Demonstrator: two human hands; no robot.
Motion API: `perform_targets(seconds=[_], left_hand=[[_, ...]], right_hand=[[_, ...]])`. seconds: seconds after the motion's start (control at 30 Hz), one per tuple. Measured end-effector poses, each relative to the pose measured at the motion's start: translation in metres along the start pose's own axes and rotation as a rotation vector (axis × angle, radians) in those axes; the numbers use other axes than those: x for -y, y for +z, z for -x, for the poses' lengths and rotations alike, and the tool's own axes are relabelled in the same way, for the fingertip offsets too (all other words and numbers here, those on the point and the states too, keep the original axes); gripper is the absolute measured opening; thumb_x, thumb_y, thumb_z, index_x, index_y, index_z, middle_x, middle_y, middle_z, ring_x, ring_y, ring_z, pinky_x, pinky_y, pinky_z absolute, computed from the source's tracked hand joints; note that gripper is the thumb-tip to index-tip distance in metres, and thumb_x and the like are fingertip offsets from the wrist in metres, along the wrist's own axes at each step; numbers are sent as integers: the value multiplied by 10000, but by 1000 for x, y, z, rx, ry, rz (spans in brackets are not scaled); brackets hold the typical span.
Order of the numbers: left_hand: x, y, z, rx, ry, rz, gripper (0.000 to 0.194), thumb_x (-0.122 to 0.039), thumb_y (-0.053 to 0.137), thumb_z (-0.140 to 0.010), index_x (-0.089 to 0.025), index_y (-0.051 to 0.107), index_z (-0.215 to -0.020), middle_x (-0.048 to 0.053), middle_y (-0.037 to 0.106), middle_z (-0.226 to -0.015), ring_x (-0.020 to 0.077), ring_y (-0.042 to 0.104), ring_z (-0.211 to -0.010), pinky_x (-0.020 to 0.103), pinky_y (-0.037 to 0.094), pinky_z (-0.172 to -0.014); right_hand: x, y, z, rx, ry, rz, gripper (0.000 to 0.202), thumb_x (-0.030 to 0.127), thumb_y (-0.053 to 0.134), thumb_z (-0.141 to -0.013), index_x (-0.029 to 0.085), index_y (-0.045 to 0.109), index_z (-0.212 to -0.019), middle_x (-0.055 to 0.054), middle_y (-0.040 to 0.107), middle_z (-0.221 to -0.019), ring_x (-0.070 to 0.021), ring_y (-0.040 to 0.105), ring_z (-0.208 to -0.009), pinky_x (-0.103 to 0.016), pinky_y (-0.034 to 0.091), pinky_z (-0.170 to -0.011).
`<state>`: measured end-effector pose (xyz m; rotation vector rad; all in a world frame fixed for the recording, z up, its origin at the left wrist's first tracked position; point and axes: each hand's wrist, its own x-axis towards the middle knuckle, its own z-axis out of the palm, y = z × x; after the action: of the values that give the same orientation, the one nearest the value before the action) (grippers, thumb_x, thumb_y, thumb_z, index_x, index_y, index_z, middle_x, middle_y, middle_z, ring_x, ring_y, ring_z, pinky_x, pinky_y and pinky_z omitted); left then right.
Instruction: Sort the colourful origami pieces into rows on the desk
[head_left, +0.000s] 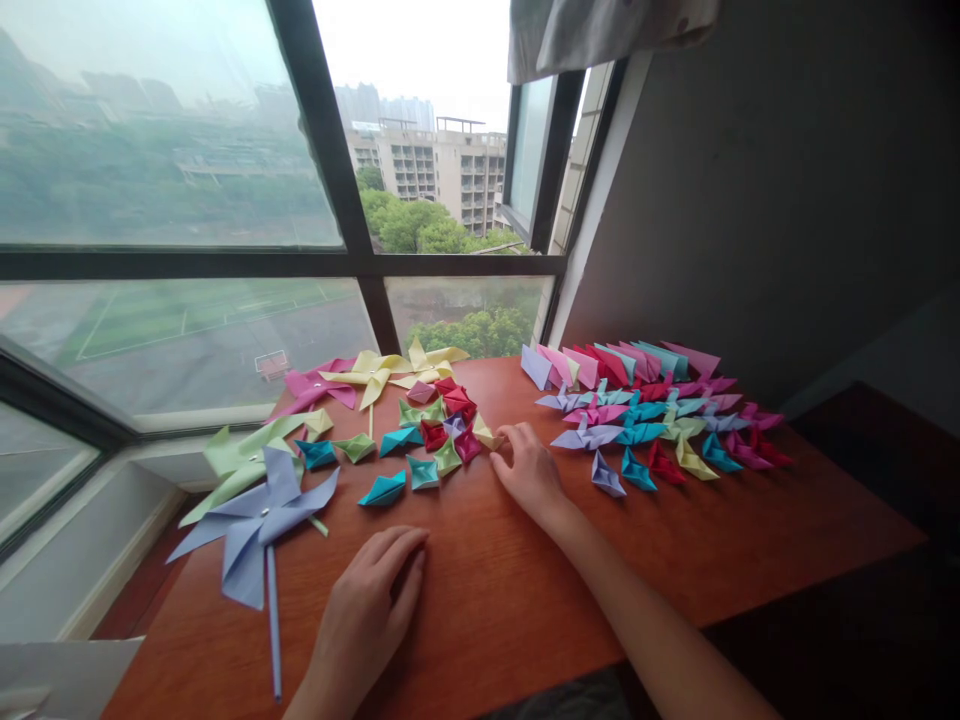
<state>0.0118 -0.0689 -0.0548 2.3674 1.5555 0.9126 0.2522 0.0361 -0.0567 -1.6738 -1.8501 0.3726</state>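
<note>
At the right end of a cluster of folded paper boats, my right hand (529,470) pinches a small pale yellow paper boat (487,433) between thumb and fingertips. A magenta boat (466,446) lies just left of it, with a green boat (448,457) and a teal boat (424,473) close by. My left hand (371,605) rests on the wooden table (480,610) near the front, its fingers stretched out and the thumb a little apart, with nothing visible in it. Nearest to it is a blue boat (383,489).
Paper pinwheels, including a lavender one (264,512) with a stick, lie on the left. Rows of paper cranes (587,435), folded paper planes (581,367) and more boats (638,470) stand on the right. A large window (364,264) borders the table's far side.
</note>
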Motion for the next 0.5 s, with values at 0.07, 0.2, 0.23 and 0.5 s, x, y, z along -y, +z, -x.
perform_targets(seconds=[0.07,0.2,0.23,0.5], left_hand=[[0,0,0,2,-3,2,220,-287,519,-940,-228,676,-1082,76,719,-1072,220,700,-967,314,581,-840],[0,-1,0,2,-2,6,222,-288,522,-937,-228,680,-1081,76,720,-1070,219,702,-963,310,582,-841],[0,-1,0,1,0,6,224,-290,523,-936,-227,681,-1080,78,721,-1069,220,703,-962,310,582,-841],[0,0,0,6,-1,3,218,-287,517,-939,-225,683,-1067,83,716,-1071,223,699,-965,316,583,-842]], right_hand=[[-2,2,-2,-11,-11,-8,186,204,619,-835,231,619,-1019,-55,596,-1061,-199,612,-916,-306,481,-789],[-4,3,-2,-31,-41,-24,141,170,598,-826,220,627,-954,-56,586,-1050,-204,586,-958,-324,481,-832],[-5,3,-1,-30,-54,-28,139,166,597,-824,221,632,-946,-59,588,-1052,-209,579,-972,-332,481,-845],[-9,5,2,-8,-103,-42,136,109,585,-802,225,645,-838,-58,632,-991,-226,566,-978,-366,481,-881]])
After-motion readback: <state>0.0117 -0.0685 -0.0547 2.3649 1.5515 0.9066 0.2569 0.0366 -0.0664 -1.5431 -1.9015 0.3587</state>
